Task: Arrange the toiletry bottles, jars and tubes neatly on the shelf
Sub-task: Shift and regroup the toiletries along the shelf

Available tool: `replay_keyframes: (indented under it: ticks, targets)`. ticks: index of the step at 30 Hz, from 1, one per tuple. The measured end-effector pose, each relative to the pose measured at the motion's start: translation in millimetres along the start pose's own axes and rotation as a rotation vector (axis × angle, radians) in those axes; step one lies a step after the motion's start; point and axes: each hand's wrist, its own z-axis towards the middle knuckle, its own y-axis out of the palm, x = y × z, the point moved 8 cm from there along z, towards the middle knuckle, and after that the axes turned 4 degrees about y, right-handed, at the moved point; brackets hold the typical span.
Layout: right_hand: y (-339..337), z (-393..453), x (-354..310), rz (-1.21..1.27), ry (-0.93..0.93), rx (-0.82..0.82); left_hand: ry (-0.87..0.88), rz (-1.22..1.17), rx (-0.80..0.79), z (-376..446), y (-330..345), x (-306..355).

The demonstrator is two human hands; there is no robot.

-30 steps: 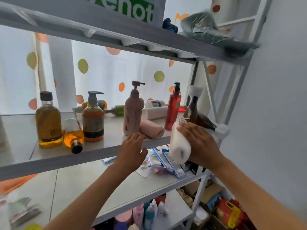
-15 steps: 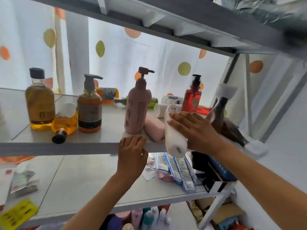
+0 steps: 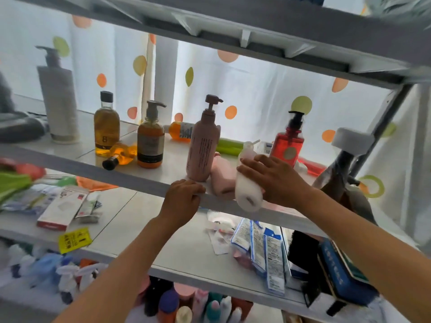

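Note:
My right hand (image 3: 274,178) grips a white bottle (image 3: 247,192) lying on its side on the middle shelf (image 3: 144,185), its base jutting past the front edge. Touching it on the left lies a pink bottle (image 3: 222,177), and left of that a pink pump bottle (image 3: 203,148) stands upright. My left hand (image 3: 183,198) clasps the shelf's front edge just below the pump bottle. Further left stand an amber pump bottle (image 3: 150,142), a clear bottle of yellow oil (image 3: 106,127) and a tall grey pump bottle (image 3: 59,99). A small orange bottle (image 3: 120,155) lies toppled between them. A red pump bottle (image 3: 289,142) stands behind my right hand.
At the back lie an orange bottle (image 3: 180,131) and a green tube (image 3: 229,146). A dark brown bottle with a white cap (image 3: 338,173) leans at the shelf's right end. The shelf below holds boxes (image 3: 61,207), blue sachets (image 3: 258,243) and a yellow tag (image 3: 74,238). Several bottles (image 3: 186,304) crowd the bottom level.
My right hand has carried the white bottle left along the shelf edge until it rests against the lying pink bottle. My view swung left, bringing the grey pump bottle into sight.

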Motion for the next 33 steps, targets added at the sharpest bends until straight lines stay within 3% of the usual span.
replay_keyframes:
  ticks: [14,23,26,33]
  targets:
    - [50.9,-18.3,7.7,0.097,0.08,-0.143,-0.031,0.015,0.01,5.1,0.7,-0.4]
    - [54.9,-15.3,5.9,0.185,0.237,-0.197,-0.013,0.036,-0.023,5.7,2.5,-1.9]
    - [61.8,-13.9,6.8,0.305,0.37,-0.282,-0.012,0.028,-0.029,5.7,3.6,-3.7]
    - [78.7,-17.2,19.7,1.063,0.905,-0.388,-0.006,0.02,-0.044,2.9,4.1,-3.3]
